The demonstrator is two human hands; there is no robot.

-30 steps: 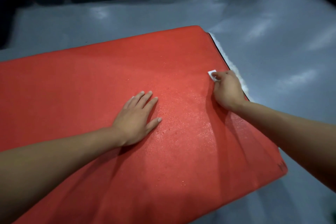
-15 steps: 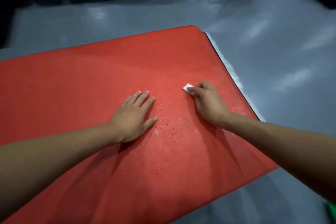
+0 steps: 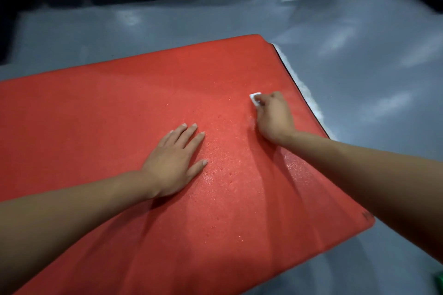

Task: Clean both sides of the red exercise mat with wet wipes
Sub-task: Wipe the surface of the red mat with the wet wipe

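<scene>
Grey glossy floor (image 3: 359, 31) lies under the red mat (image 3: 119, 108), whose long axis runs from the frame's left edge toward the right. Left hand (image 3: 172, 163) rests flat at centre, fingers spread. Right hand (image 3: 273, 115) pinches a white wipe (image 3: 254, 97), now nearer the mat's right edge than half a second ago

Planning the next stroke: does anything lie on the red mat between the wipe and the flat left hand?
Nothing visible does. Only bare, droplet-speckled red foam exercise mat lies between the small white wet wipe pinched under the right hand and the flat left hand.
</scene>
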